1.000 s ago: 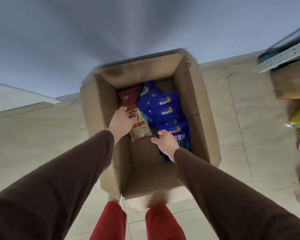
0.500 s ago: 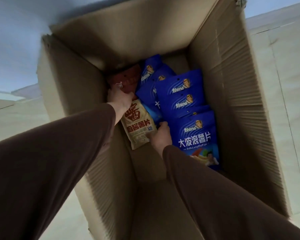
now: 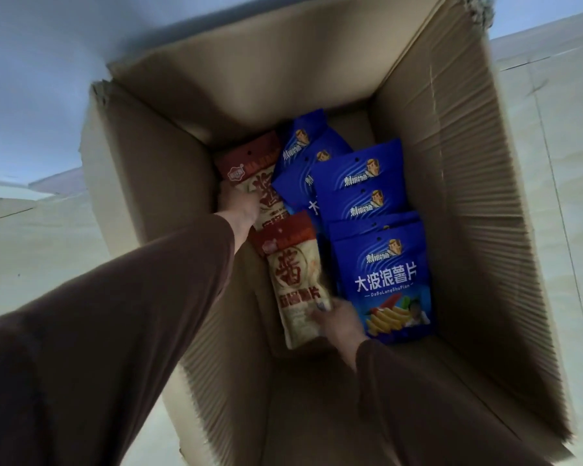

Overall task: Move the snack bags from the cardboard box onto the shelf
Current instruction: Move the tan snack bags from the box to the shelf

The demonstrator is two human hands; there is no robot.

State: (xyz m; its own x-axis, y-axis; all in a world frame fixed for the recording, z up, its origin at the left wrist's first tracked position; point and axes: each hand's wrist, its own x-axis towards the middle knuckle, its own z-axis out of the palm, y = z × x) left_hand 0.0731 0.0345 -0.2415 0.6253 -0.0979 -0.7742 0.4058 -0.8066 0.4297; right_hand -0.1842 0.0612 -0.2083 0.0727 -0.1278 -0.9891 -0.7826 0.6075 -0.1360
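1. The box (image 3: 468,203) fills most of the frame, open at the top, with corrugated walls. It looks stiff enough to stay put while bags are pulled out.
2. A blue stack (image 3: 360,196) of overlapping bags runs from frame centre toward the upper middle. The front blue bag (image 3: 384,284), right of centre, lies face up. These look light, puffed and slick, with crushable chips inside, so a hold on the top seam or along an edge looks safer than squeezing the middle.
3. The near red bag (image 3: 293,284) lies at centre, just left of the blue stack. The right hand (image 3: 340,322) is at its lower corner, fingers on or round the edge. Blur hides how firmly they close.
4. The far red bag (image 3: 253,169) lies above it, upper centre-left, against the left wall. The left hand (image 3: 239,205) grips its left edge, fingers curled round it.
5. No shelf is in view, and every bag seen is in the box.
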